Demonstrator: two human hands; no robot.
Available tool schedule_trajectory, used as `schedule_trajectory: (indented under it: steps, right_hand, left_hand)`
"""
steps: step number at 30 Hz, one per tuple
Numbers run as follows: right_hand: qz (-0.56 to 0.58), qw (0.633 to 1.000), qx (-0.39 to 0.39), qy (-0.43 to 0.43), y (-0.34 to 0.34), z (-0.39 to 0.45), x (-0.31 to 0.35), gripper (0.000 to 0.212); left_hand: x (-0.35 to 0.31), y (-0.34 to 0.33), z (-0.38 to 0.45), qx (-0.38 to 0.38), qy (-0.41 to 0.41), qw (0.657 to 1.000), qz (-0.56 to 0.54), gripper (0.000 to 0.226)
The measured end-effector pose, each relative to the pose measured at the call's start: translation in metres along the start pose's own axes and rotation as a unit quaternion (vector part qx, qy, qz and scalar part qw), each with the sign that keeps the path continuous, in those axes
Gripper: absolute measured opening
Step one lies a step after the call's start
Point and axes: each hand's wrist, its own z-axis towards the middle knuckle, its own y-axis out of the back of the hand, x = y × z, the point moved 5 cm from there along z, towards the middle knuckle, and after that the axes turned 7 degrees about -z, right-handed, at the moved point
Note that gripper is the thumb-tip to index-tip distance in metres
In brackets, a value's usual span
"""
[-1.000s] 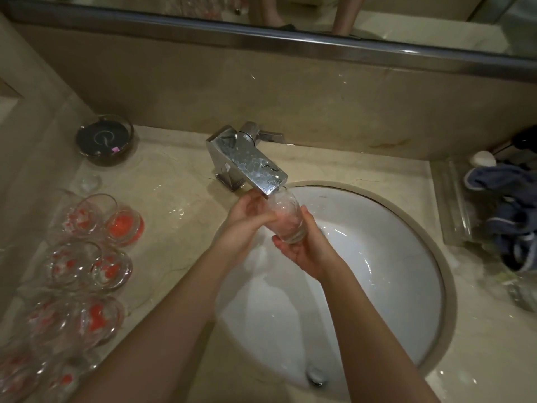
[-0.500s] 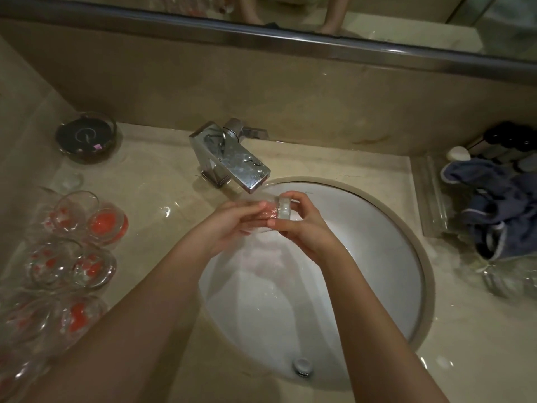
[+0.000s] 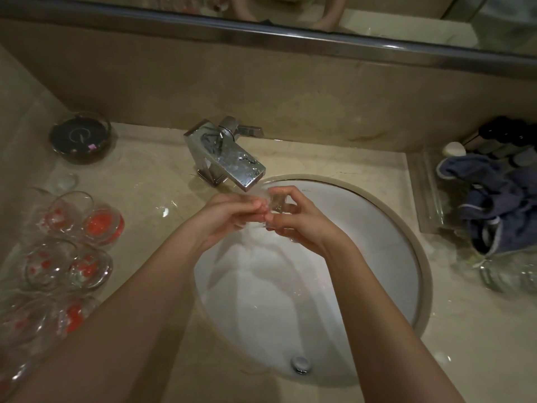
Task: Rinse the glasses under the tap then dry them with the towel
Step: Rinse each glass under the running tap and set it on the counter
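one clear glass (image 3: 276,200), small, held just under the spout of the chrome tap (image 3: 229,158), above the white basin (image 3: 377,257). left hand (image 3: 232,216): fingers curled in against the left side of the glass, gripping it. right hand (image 3: 299,219): thumb and fingers pinching the glass from the right, forefinger arched over the top. the two hands meet fingertip to fingertip around it. whether water is running, cannot tell for sure; the glass itself is blurred.

a group of clear glasses with red spots (image 3: 66,248), on the counter (image 3: 162,228) left of the basin, close together, some touching.

one dark round dish (image 3: 80,141), back left corner of the counter, apart from the glasses.

one blue-grey towel (image 3: 491,205), crumpled, in a clear tray (image 3: 427,193) at the right of the basin.

one drain plug (image 3: 300,363), at the near side of the basin.
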Motion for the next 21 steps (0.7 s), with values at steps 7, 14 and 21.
schedule_trajectory:
  steps: [7,14,21]
  right_hand:
    - [0.04,0.998,-0.032,-0.046,-0.005,0.004,0.001,0.04]
    - [0.001,0.999,-0.044,0.018,-0.001,0.008,0.002,0.03]
    - [0.045,0.998,-0.045,-0.03,0.001,0.005,-0.001,0.044]
  left_hand:
    - [-0.007,-0.006,0.001,0.03,-0.018,0.997,0.062,0.022]
    - [-0.006,0.002,0.002,0.024,0.012,0.999,0.025,0.019]
    - [-0.006,0.0,-0.001,0.032,-0.009,0.999,0.011,0.021]
